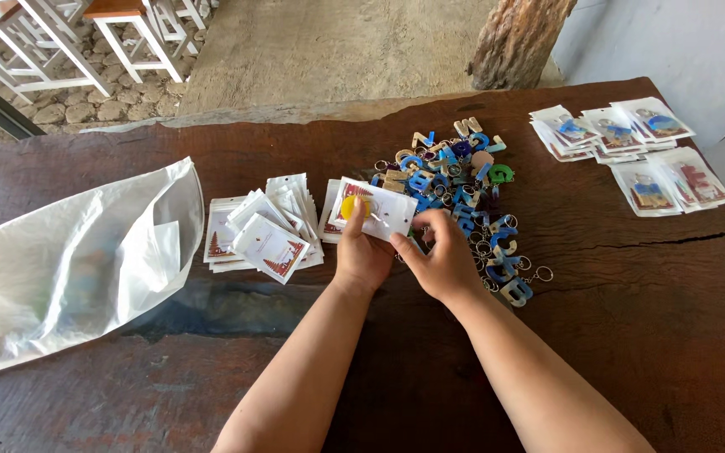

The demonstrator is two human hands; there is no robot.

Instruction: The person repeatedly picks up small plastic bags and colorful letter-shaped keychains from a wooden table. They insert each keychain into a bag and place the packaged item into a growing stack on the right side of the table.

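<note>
White packet (pixel 377 210) pinched between left hand (pixel 362 254) and right hand (pixel 440 262) fingertips.

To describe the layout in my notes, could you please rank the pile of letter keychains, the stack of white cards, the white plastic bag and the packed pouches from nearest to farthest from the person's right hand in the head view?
1. Pile of letter keychains, just beyond the right hand.
2. Stack of white cards, to its left.
3. Packed pouches, far right on the table.
4. White plastic bag, far left.
</note>
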